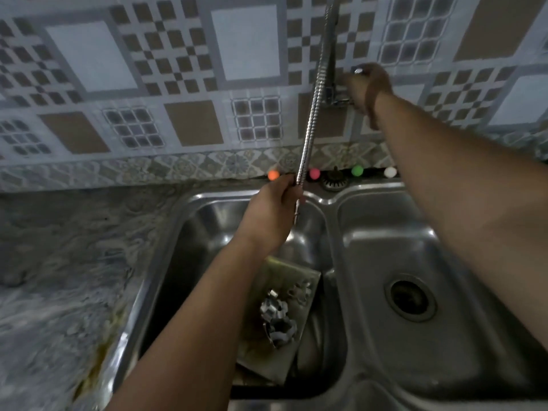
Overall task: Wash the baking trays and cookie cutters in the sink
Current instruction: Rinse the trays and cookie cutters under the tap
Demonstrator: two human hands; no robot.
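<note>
Left hand point(274, 209) grips faucet hose point(310, 120); right hand point(366, 87) grasps tap handle point(341, 100). Cookie cutters point(280, 317) on baking tray point(267, 354), left sink point(189, 232) basin.

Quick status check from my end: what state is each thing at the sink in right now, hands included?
Left hand: grips the flexible faucet hose, aimed into the left basin.
Right hand: on the tap handle at the wall.
Water: none visibly flowing.
Baking tray: lying tilted in the left basin, soiled.
Cookie cutters: piled on the tray.
Right basin: drain open.
</note>
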